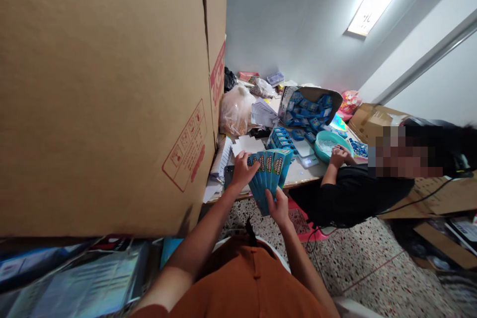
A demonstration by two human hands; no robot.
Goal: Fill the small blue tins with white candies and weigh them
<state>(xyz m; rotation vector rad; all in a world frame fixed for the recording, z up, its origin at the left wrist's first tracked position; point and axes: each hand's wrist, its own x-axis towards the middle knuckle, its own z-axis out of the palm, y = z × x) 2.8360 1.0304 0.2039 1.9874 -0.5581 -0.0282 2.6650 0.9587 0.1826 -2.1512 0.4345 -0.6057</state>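
Several flat blue cartons [269, 171] with "Caramelo Macizo"-like lettering are fanned out between my hands, in front of the table's edge. My left hand [244, 171] grips the fan at its upper left side, fingers over the tops. Lower down, my right hand [278, 206] pinches the cartons near their bottom right, thumb on the front. Just behind them on the table stands a row of blue boxes [280, 138]. White paper pieces [248, 145] lie behind my left hand.
A big cardboard box [112, 99] walls off the left. At the right a person in black [350, 198] sits with hands in a turquoise basin [321, 153], beside a scale [308, 160]. A carton of blue packs [307, 109] lies behind on the table [301, 176].
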